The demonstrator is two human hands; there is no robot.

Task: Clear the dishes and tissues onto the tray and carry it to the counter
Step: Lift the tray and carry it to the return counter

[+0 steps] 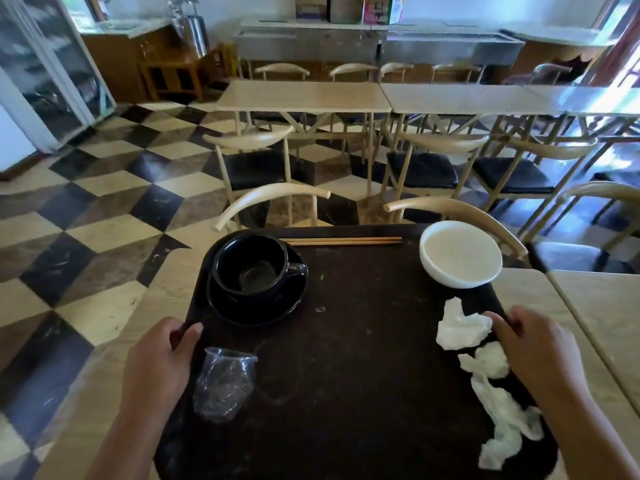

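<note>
Both hands grip the dark tray (pixel 349 341) by its side edges: the left hand (pixel 162 362) is closed around the left rim, the right hand (pixel 540 348) around the right rim. On the tray sit a black cup (pixel 252 268) on its saucer (pixel 263 306) at far left, chopsticks (pixel 343 241) along the far edge and a white bowl (pixel 460 254) at far right. Crumpled tissues (pixel 485 368) lie along the right side and a clear plastic cup (pixel 223 386) lies near the left hand, above a pale desk (pixel 533 292).

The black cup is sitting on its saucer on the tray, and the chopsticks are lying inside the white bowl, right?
Not quite. The head view shows the chopsticks lying flat on the tray along its far edge, left of the white bowl, not inside it. The black cup does sit on its saucer on the tray.
</note>
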